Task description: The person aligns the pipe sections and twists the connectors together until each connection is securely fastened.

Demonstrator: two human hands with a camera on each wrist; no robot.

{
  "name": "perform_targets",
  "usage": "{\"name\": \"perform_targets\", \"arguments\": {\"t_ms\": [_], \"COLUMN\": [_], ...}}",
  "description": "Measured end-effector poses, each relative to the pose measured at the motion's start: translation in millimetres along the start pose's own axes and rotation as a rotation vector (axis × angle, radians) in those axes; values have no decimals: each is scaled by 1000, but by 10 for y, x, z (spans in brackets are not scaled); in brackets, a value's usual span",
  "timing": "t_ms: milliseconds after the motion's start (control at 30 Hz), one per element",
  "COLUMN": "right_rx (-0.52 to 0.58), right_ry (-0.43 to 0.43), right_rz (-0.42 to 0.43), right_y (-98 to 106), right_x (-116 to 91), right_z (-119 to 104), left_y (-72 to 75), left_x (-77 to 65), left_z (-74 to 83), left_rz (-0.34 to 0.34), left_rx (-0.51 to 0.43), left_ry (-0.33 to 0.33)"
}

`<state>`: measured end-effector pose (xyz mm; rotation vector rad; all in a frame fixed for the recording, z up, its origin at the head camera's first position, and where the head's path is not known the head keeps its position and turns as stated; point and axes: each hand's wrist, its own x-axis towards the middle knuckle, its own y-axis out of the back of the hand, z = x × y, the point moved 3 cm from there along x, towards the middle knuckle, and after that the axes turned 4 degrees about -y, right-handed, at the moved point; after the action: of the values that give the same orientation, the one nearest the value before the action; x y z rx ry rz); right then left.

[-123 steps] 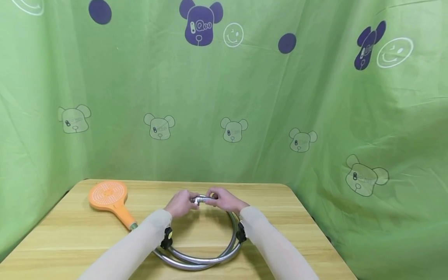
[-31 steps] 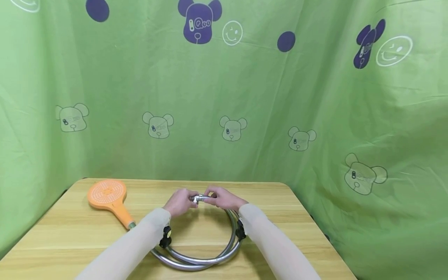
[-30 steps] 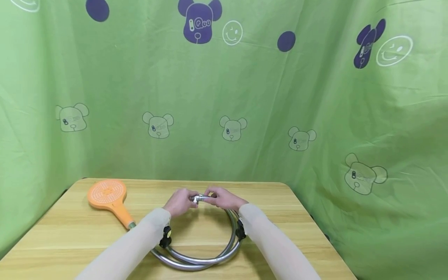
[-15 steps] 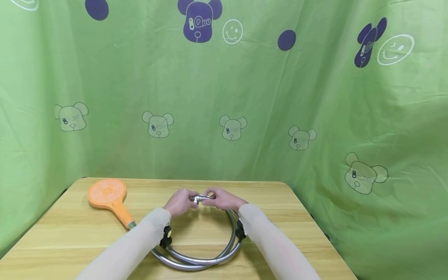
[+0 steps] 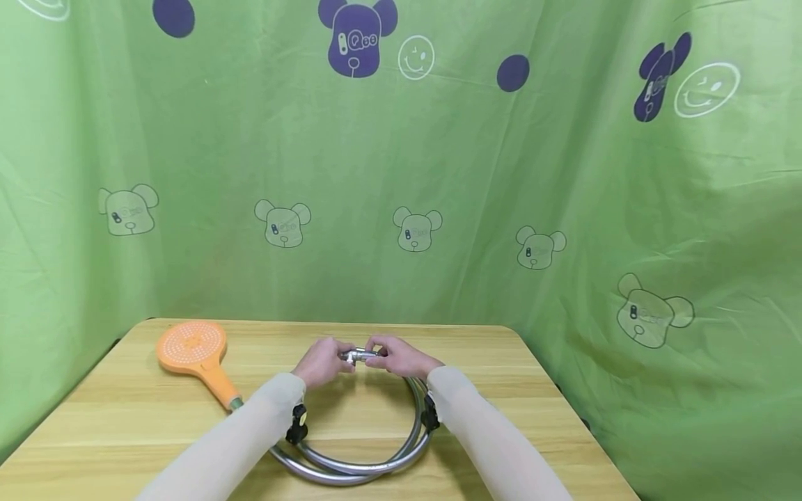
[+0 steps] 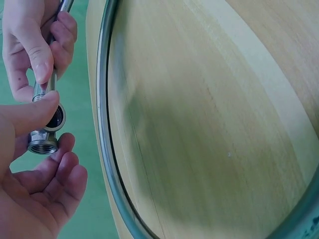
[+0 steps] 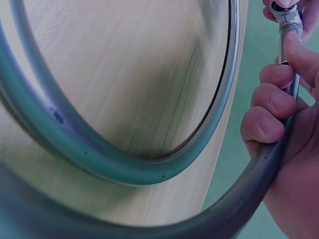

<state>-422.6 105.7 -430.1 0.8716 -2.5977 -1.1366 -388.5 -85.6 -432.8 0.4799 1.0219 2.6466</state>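
Note:
A small chrome tee fitting with threaded openings is pinched by my left hand, its thumb across the body. My right hand grips the end of a silver shower hose, with thumb and fingers around the metal end piece. Fitting and hose end meet in line between the two hands; how far they are threaded is hidden by the fingers. The hose loops down below the hands and runs left, under my left forearm, toward an orange shower head lying face up.
The light wooden table carries the hose loop and shower head. A green curtain with bear prints hangs behind and at both sides. A black wrist camera on my left wrist is close to the hose.
My right fingertips shift slightly at the hose end. The left hand, fitting, hose loop and shower head keep their places; the head view has tilted a little.

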Motion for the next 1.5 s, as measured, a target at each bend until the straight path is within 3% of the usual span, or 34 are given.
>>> {"name": "perform_targets", "arguments": {"t_ms": [633, 1167, 1500], "right_rx": [18, 68, 65], "right_ry": [-30, -62, -73], "right_rz": [-13, -19, 14], "right_y": [55, 82, 72], "right_x": [-23, 10, -4], "right_z": [-36, -4, 6], "left_y": [3, 10, 2], "left_x": [30, 35, 53], "left_z": [35, 64, 84], "left_rz": [47, 126, 114], "left_rx": [-3, 79, 133], "left_ry": [30, 14, 7]}}
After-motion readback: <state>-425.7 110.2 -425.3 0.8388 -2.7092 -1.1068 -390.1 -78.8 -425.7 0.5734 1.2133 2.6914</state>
